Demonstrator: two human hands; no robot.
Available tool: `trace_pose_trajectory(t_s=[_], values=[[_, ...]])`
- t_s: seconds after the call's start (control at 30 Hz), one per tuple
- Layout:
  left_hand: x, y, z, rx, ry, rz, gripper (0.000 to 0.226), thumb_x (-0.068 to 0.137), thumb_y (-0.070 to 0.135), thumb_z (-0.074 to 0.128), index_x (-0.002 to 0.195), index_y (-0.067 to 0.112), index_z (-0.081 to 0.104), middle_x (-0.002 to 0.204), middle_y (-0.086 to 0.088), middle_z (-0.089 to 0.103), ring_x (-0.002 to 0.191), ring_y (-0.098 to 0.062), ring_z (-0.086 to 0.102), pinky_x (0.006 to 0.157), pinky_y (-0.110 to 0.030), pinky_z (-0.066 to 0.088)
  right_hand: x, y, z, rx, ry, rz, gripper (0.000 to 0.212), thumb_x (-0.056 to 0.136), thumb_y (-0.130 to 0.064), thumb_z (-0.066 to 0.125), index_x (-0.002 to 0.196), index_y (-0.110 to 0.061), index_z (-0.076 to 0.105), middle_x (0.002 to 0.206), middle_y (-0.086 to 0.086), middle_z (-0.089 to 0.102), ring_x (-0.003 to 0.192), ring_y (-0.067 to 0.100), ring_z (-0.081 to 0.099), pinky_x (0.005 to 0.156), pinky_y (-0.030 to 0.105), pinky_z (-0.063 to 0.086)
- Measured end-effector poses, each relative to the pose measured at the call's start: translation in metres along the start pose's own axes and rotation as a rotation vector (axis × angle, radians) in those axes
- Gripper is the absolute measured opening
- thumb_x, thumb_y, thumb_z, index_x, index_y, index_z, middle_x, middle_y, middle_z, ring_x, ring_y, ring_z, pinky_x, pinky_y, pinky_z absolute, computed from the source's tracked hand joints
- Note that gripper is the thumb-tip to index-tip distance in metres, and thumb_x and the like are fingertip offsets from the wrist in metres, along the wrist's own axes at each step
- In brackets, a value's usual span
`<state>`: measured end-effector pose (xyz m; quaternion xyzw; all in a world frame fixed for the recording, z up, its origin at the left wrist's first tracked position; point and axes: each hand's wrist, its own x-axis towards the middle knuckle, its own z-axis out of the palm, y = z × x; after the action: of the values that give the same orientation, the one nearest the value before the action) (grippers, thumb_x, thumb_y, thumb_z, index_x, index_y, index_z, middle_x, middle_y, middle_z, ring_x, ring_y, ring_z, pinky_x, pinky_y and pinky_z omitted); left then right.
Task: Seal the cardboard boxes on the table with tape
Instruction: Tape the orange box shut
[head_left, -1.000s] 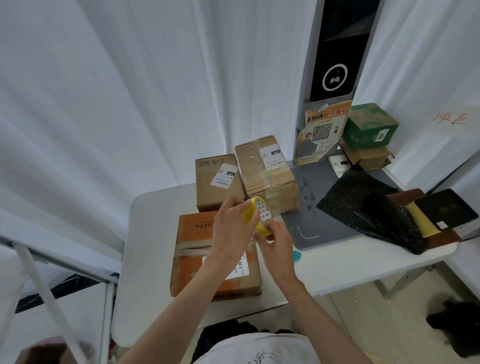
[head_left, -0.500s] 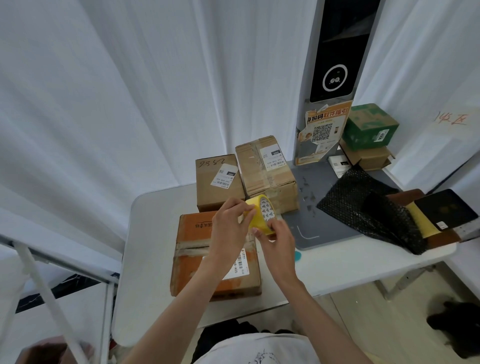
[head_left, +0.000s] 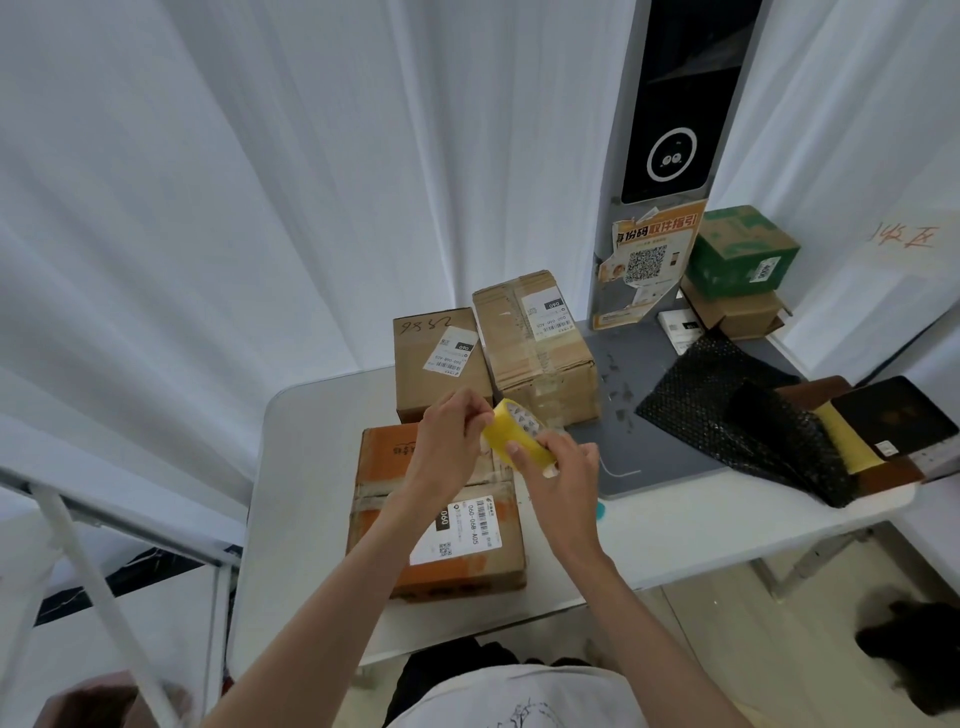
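Tape roll (head_left: 517, 437), yellow, is held in the air just above the far right corner of the orange box (head_left: 436, 512), which serves as the landmark. The right hand (head_left: 563, 470) curls round the roll's near side, thumb on its rim, a firm grip. The left hand (head_left: 449, 441) has its fingertips pinched together at the roll's far left edge; whether they pinch the tape's loose end cannot be told. The orange box lies flat on the desk (head_left: 306, 467), close to the near edge, a band of clear tape across its top. Beyond it stand two brown boxes, one small (head_left: 439, 364) and one taller (head_left: 537, 345), side by side. Left of the orange box the desk shows bare white surface; right of it lies a grey mat (head_left: 623, 415).
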<state>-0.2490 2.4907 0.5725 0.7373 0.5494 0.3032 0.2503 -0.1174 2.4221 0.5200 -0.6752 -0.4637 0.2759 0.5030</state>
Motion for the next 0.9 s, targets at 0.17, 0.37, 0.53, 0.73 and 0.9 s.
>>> trace_pose_trajectory(t_s=[0.17,0.37,0.53,0.73,0.9], values=[[0.000,0.000,-0.002,-0.129,-0.086,-0.126,0.015,0.099,0.007,0.060,0.090,0.019,0.062,0.088,0.003,0.069,0.084,-0.015,0.066,0.079,-0.028,0.054,-0.002,-0.007,-0.003,0.077,-0.068,0.045,0.019,0.089,-0.051,0.065,0.083,-0.040,0.051,0.101,-0.015,0.046,0.104,0.019,0.048,0.084,0.031,0.043],[0.006,0.002,-0.017,-0.377,-0.187,-0.225,0.006,0.103,0.009,0.053,0.098,0.012,0.054,0.094,-0.005,0.066,0.089,-0.019,0.068,0.092,-0.038,0.058,-0.006,-0.004,-0.006,0.256,-0.204,0.077,0.015,0.099,-0.012,0.060,0.088,-0.017,0.051,0.076,-0.008,0.054,0.063,0.000,0.049,0.057,0.016,0.045],[0.015,0.003,-0.043,-0.406,-0.377,-0.058,0.010,0.091,0.007,0.071,0.096,0.007,0.062,0.085,-0.005,0.068,0.081,-0.015,0.067,0.080,-0.024,0.056,-0.007,-0.002,-0.011,0.374,-0.152,0.050,0.012,0.102,-0.012,0.056,0.097,-0.002,0.052,0.074,-0.008,0.053,0.063,0.003,0.046,0.058,0.017,0.043],[0.012,0.010,-0.027,-0.238,-0.253,-0.008,0.015,0.079,0.006,0.083,0.084,0.015,0.071,0.073,0.005,0.069,0.068,-0.002,0.062,0.071,-0.014,0.049,-0.009,-0.011,-0.003,0.395,-0.213,0.003,0.002,0.103,-0.017,0.056,0.101,-0.017,0.056,0.084,-0.017,0.064,0.077,-0.002,0.060,0.070,0.016,0.052],[0.010,0.012,-0.024,-0.180,-0.163,0.008,0.035,0.073,0.010,0.087,0.102,0.020,0.069,0.092,0.006,0.067,0.077,-0.003,0.063,0.072,-0.018,0.050,-0.007,-0.005,-0.003,0.407,-0.260,0.027,0.016,0.102,-0.020,0.057,0.118,-0.022,0.056,0.101,-0.021,0.067,0.098,0.002,0.065,0.081,0.018,0.054]])
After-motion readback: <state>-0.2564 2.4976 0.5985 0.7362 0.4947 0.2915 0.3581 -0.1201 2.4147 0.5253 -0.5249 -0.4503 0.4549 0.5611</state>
